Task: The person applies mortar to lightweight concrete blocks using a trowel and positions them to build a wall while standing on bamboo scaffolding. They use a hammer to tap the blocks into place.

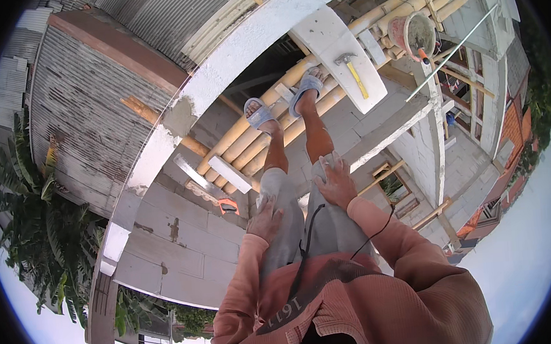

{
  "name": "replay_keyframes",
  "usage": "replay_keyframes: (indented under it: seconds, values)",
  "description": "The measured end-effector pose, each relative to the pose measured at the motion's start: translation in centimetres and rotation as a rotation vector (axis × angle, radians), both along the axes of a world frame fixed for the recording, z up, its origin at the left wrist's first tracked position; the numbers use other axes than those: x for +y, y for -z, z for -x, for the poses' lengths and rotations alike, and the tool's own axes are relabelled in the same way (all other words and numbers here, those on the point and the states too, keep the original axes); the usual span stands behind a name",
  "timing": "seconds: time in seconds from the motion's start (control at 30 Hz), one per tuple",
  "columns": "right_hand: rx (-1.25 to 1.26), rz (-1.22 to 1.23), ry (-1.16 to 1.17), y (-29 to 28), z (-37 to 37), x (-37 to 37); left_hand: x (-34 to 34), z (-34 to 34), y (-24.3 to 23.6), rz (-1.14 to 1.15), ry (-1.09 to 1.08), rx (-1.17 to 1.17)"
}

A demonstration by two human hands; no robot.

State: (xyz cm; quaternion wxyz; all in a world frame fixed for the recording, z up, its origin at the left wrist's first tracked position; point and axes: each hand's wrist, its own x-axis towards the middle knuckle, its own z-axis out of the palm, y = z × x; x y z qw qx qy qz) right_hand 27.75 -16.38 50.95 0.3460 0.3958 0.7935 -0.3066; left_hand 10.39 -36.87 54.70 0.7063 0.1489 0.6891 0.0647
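Note:
My left hand (pixel 266 219) rests on my grey trousers (pixel 280 241) at the left thigh, its fingers apart and slightly bent. My right hand (pixel 334 184) lies on the right leg near the knee, fingers spread and slightly curled, holding no object. My feet, in light blue slides (pixel 304 88), stand on bundled bamboo poles (pixel 255 153). Ahead of them a hammer (pixel 359 77) with a yellow handle lies on a pale block (pixel 372 95). Below left of the feet are an orange-handled saw (pixel 227 206) and a short white block (pixel 229 173).
A bucket (pixel 420 36) with grey contents and an orange-handled tool sits at upper right by a long thin rod (pixel 451 54). A white concrete beam (pixel 223 43) curves along the left, beside corrugated roofing (pixel 72 153). Drops show between the poles and walls (pixel 172 241).

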Motion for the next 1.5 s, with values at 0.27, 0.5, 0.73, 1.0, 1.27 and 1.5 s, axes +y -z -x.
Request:
replay_keyframes:
  seconds: [0.27,0.5,0.73,1.0,1.27,1.5]
  values:
    - [0.018,-0.06,0.092,0.6,0.1,-2.3,-0.7,1.7,1.7,-0.063,-0.658,0.116]
    - [0.014,-0.085,0.222,1.2,-1.0,-2.0,-3.2,1.8,8.5,0.091,-0.409,0.237]
    - [0.09,0.017,0.402,3.6,0.9,3.8,-19.4,-1.1,28.9,-0.01,-0.223,0.328]
    - [0.087,0.117,0.699,4.4,-1.5,7.1,-19.0,-0.2,40.6,0.57,-0.839,0.181]
    - [0.142,0.115,0.75,5.4,-1.6,7.4,-6.4,3.1,42.2,0.476,-0.761,0.066]
    - [0.26,-0.201,0.754,24.9,-6.3,15.7,0.4,5.1,36.8,0.382,-0.712,0.04]
